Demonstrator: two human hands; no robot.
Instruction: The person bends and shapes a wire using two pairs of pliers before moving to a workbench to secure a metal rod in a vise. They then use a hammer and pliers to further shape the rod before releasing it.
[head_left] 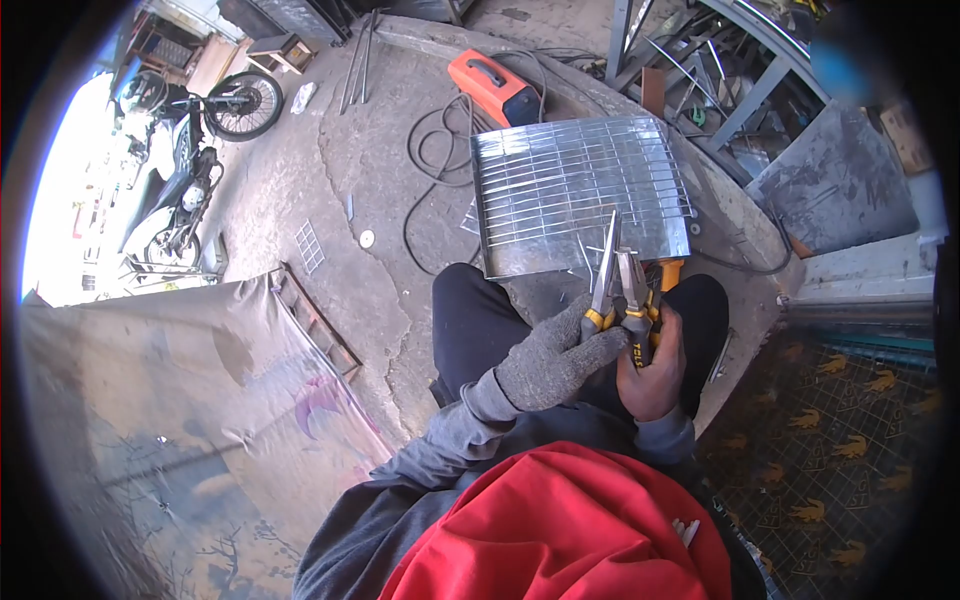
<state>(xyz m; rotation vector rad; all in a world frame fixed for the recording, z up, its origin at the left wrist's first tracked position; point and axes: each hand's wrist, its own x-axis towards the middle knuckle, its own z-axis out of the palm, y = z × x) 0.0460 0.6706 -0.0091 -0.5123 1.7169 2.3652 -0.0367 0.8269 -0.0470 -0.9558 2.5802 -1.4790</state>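
Note:
My left hand (pixel 548 362), in a grey knit glove, is closed around long-nose pliers (pixel 604 270) with yellow on the handles; their jaws point up and away from me. Bare, my right hand (pixel 650 382) grips combination pliers (pixel 637 330) by black and yellow handles. The two tools stand side by side, almost touching, above my lap. Just beyond my knees lies a shiny metal tray (pixel 560 262) with a wire grid (pixel 570 190) over it. A yellow-orange tool part (pixel 669 272) shows beside my right knee.
An orange machine with a black handle (pixel 495 88) stands behind the tray, with black cable (pixel 408 190) looped on the concrete. A motorcycle (pixel 185 165) is at the far left. Cloth covers a surface (pixel 200 420) at left; metal frames and scrap (pixel 740 100) fill the right back.

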